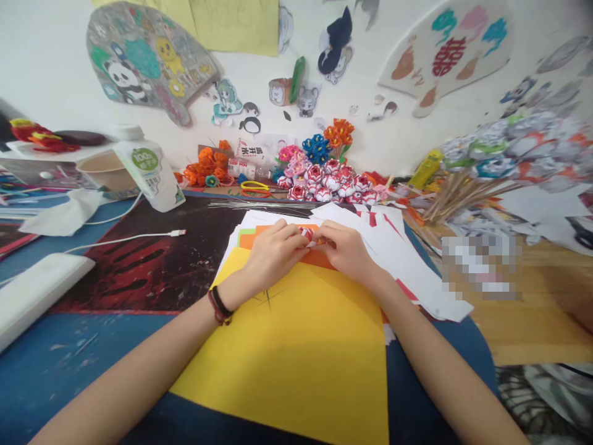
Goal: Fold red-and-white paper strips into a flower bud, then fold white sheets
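Note:
Between the fingertips of both hands is a small red and white paper flower (306, 234). My left hand (278, 247) pinches its left side, and my right hand (341, 247) grips its right side with bent fingers. Both hands are above a yellow sheet (306, 346) and an orange sheet (319, 258), with white paper (365, 238) spread beneath and to the right. A few thin dark strands (267, 298) lie on the yellow sheet near my left wrist.
Along the wall stand finished red and white flowers (331, 182) and orange flowers (206, 165). A white bottle (151, 170), a paper bowl (104, 170) and a power strip (44, 293) are at left. Wrapped flowers on sticks (463, 191) lean at right.

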`<move>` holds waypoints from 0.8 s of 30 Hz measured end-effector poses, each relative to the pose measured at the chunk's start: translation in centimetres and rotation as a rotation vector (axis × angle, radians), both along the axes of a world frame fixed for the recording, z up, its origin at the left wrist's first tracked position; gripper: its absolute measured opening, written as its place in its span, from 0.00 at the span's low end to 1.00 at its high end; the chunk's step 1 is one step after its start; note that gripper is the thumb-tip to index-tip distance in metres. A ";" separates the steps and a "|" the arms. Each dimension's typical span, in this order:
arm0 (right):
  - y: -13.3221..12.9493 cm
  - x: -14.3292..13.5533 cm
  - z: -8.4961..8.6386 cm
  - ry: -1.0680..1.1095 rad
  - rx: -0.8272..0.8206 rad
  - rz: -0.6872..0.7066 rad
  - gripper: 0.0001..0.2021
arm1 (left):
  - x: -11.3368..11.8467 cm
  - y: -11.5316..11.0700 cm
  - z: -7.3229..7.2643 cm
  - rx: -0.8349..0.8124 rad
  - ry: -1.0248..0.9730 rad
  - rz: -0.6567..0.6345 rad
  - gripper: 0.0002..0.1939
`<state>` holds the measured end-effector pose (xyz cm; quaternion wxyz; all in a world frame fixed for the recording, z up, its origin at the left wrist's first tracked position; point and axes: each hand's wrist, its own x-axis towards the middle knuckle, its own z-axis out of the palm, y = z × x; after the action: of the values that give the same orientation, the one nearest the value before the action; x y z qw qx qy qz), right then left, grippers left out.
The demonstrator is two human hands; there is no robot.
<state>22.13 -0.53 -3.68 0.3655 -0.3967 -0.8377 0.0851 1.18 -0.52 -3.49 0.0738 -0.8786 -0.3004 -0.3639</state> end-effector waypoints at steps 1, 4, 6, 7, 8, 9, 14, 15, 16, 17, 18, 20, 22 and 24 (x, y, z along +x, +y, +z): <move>0.0 0.0 0.0 0.018 0.001 0.004 0.10 | 0.0 0.0 -0.1 -0.012 -0.012 0.003 0.09; 0.0 -0.2 -0.1 0.061 -0.002 0.013 0.10 | 0.0 0.1 -0.3 -0.060 -0.051 0.002 0.10; -0.1 -0.2 -0.1 0.083 0.001 0.011 0.11 | 0.1 0.0 -0.2 -0.102 -0.064 0.008 0.09; -0.1 -0.3 -0.1 0.091 0.003 0.007 0.11 | 0.2 0.0 -0.1 -0.127 -0.069 0.018 0.09; -0.1 -0.3 -0.1 0.098 0.006 0.001 0.12 | 0.3 -0.1 0.0 -0.153 -0.074 0.030 0.09; -0.1 -0.3 -0.1 0.103 0.012 -0.008 0.12 | 0.4 -0.2 0.1 -0.177 -0.084 0.043 0.08; -0.1 -0.3 0.2 0.127 0.026 -0.038 0.13 | 1.0 -0.6 0.8 -0.325 -0.185 0.053 0.06; -0.2 -0.4 0.3 0.142 0.018 -0.032 0.12 | 1.0 -0.5 0.9 -0.368 -0.214 0.039 0.06; -0.2 -0.4 0.4 0.161 0.005 -0.022 0.11 | 1.0 -0.5 1.0 -0.411 -0.246 0.021 0.06; -0.3 -0.5 0.6 0.185 -0.012 -0.010 0.10 | 0.9 -0.4 1.1 -0.451 -0.279 0.002 0.06; -0.3 -0.6 0.7 0.213 -0.034 0.001 0.08 | 0.8 -0.3 1.2 -0.488 -0.317 -0.011 0.06; -0.4 -0.8 1.0 0.286 -0.108 0.028 0.04 | 0.6 0.0 1.3 -0.559 -0.414 -0.030 0.05; -0.5 -0.9 1.2 0.369 -0.223 0.052 0.05 | 0.3 0.1 1.5 -0.650 -0.539 -0.053 0.05; -0.6 -1.1 1.4 0.436 -0.354 0.090 0.17 | 0.2 0.1 1.8 -0.773 -0.667 -0.094 0.09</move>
<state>21.05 -1.10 -2.31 0.4580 -0.3890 -0.7282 0.3296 1.38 -0.40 -1.66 -0.3728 -0.6904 -0.3805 -0.4895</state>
